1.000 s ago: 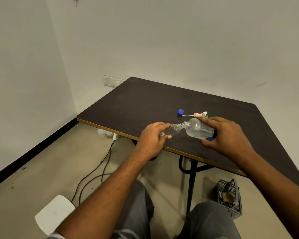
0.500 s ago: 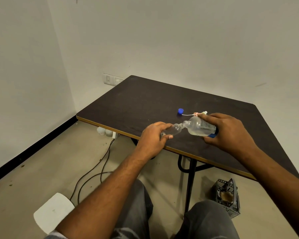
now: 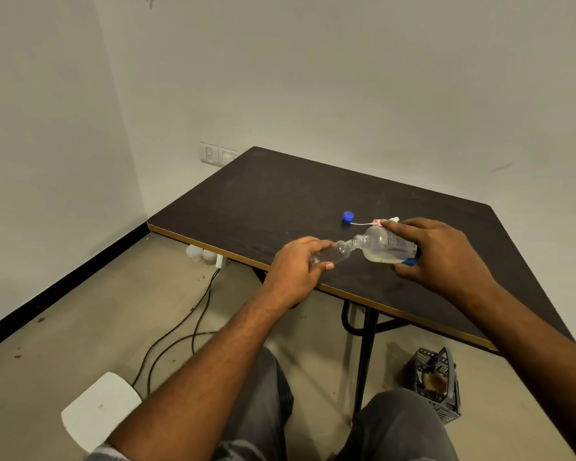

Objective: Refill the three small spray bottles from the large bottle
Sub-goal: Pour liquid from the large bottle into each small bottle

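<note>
My right hand [image 3: 441,257] grips the large clear bottle [image 3: 384,249], which is tipped almost level with its mouth pointing left; a little pale liquid lies along its lower side. Its mouth meets the neck of a small clear spray bottle [image 3: 336,251], tilted and held in my left hand [image 3: 296,269] above the near edge of the dark table [image 3: 263,201]. A blue cap [image 3: 348,216] lies on the table behind. Beside it rests a pink-and-white spray head with a thin white tube [image 3: 376,223], partly hidden by my right fingers. No other small bottles show.
Under the table stand its black legs [image 3: 363,357] and a black mesh basket [image 3: 438,382]. Cables [image 3: 180,331] trail across the floor from a socket area near the wall. A white rounded object [image 3: 100,409] sits at lower left. My knees fill the bottom edge.
Both hands and the two bottles have stayed joined; the large bottle has lifted slightly at its base, and the view has shifted a little.
</note>
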